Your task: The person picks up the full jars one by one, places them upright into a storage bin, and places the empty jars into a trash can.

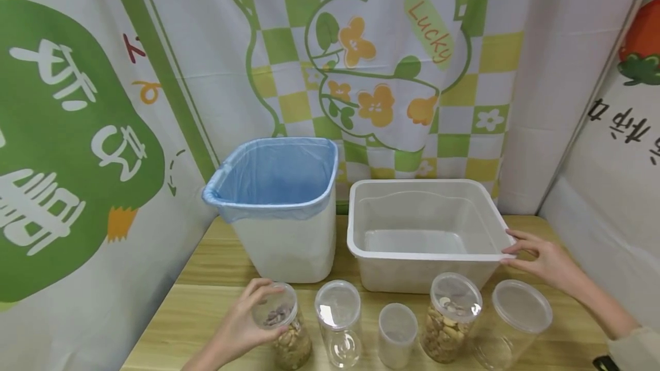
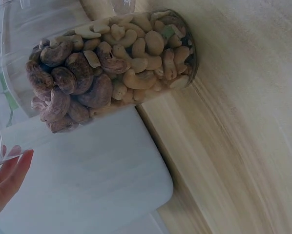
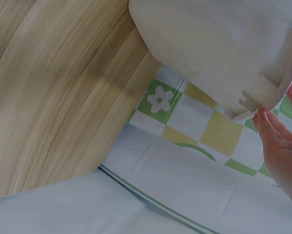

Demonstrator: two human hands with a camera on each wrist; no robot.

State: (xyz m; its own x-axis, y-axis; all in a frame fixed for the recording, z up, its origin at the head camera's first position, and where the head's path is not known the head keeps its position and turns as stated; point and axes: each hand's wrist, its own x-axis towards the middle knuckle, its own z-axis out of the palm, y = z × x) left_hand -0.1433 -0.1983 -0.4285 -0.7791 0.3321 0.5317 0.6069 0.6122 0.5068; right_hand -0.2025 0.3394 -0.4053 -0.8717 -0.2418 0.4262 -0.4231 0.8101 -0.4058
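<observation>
My left hand [image 1: 251,320] grips a clear plastic jar [image 1: 292,351] around its lid at the front left. In the left wrist view, dark-skinned cashews [image 2: 82,80] lie above pale cashews [image 2: 141,58] inside this jar, and fingertips [image 2: 20,168] show at the lid's edge. On the other side, my right hand [image 1: 549,262] pinches the right rim of a white plastic tub [image 1: 412,271]. The right wrist view shows the thumb and fingers at the rim of this tub [image 3: 199,44] from below. The tub has nothing inside.
A white bin [image 1: 289,248] lined with a blue bag [image 1: 273,173] stands left of the tub. Between my hands are two empty clear jars [image 1: 337,316] [image 1: 397,336] and a jar of nuts [image 1: 446,331]. Another empty jar [image 1: 507,331] stands at right on the wooden table [image 1: 170,314].
</observation>
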